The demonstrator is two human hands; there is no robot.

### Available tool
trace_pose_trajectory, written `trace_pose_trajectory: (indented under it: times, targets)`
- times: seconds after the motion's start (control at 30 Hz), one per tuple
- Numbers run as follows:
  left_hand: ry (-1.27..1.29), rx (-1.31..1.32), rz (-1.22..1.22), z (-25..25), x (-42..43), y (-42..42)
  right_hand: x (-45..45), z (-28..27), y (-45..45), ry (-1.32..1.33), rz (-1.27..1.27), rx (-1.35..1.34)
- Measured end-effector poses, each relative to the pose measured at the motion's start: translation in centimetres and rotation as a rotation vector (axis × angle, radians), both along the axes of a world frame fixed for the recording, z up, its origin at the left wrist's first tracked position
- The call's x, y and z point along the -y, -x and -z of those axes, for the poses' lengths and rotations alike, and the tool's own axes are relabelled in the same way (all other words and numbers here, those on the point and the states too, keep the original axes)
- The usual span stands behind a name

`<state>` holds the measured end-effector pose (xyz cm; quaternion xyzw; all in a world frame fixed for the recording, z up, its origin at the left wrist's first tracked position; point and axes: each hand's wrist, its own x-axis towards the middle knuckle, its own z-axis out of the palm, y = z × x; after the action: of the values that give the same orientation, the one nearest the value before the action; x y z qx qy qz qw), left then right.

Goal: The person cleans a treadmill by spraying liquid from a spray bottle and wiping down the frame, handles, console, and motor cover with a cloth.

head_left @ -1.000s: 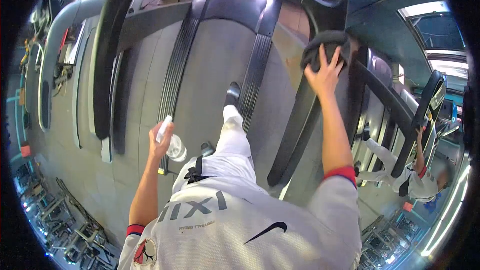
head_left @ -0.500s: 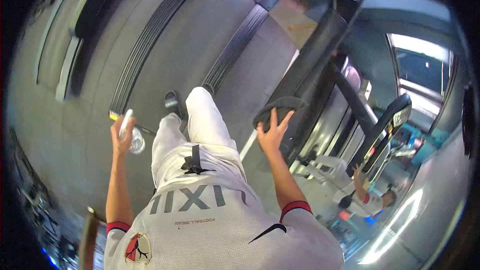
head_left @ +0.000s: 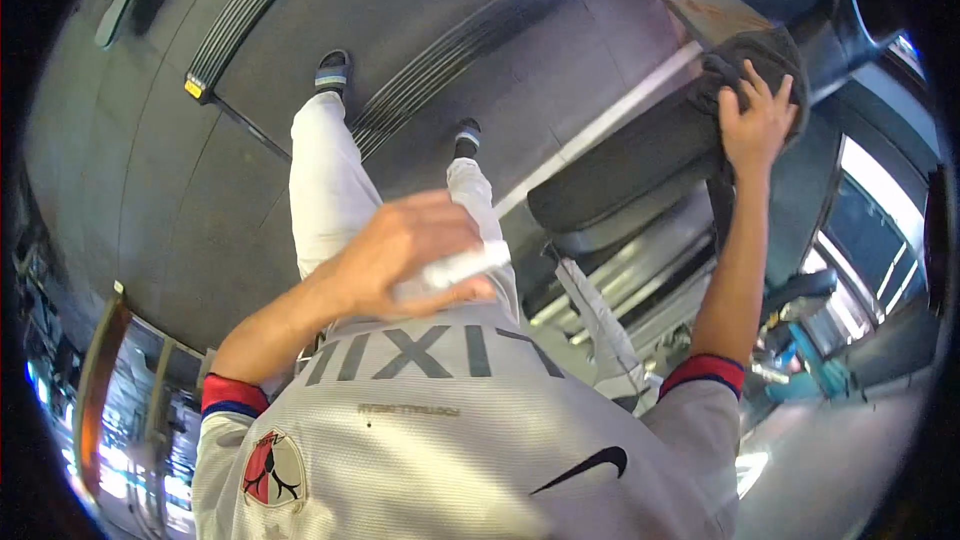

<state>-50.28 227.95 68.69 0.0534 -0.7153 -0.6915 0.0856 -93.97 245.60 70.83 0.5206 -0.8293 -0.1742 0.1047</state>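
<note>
Dark cloth [head_left: 772,54] on handrail [head_left: 625,172] under right hand [head_left: 757,130], fingers apart; spray bottle [head_left: 468,265] in left hand [head_left: 400,248], fingers curled

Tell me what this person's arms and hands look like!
Both arms have short, pale-grey fabric sleeves ending in red-and-navy banded cuffs. Below those, they're bare. The left hand and right hand are bare too, with no gloves.

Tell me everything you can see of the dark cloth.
The cloth is dark grey, almost black, and looks soft and thick. It lies bunched in folds against the far end of the handrail, partly hidden under the right hand, whose fingers are spread over it. Whether it is damp, I can't tell.
</note>
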Motion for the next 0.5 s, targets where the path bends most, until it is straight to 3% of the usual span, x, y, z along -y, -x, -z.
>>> trace_pose_trajectory:
  times: [0.23, 0.5]
  targets:
    - [0.391, 0.114, -0.376, 2.4, -16.1, 1.5, -2.5, 0.6, -0.4, 0.494, -0.260, 0.224]
    - [0.425, 0.227, -0.801, -1.4, -27.1, 6.5, -3.4, 1.3, 0.1, 0.528, -0.322, 0.208]
